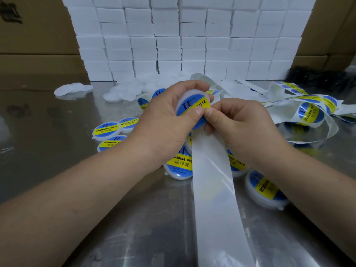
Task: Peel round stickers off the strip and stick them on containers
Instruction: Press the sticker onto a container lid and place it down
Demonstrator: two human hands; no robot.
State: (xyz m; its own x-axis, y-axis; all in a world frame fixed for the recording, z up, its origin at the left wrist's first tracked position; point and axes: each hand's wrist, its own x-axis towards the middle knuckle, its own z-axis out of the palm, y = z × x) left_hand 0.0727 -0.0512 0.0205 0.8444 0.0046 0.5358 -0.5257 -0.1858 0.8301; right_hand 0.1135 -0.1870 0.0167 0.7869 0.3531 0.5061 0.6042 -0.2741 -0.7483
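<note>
My left hand (169,120) grips a small round white container (189,95), fingers curled over its top edge and thumb pressing on its face. A round blue and yellow "SOLDERING PASTE" sticker (192,107) lies on that face. My right hand (242,122) has its thumb on the sticker's right edge, and its curled fingers hold the white backing strip (213,189), which hangs down toward me. Further along, the strip with unpeeled stickers (310,112) coils at the right.
Several labelled containers (107,130) lie on the metal table (57,160) around my hands, one (266,189) at the right. Unlabelled white lids (73,89) are heaped behind. A wall of white boxes (183,39) and brown cartons (34,35) stands at the back.
</note>
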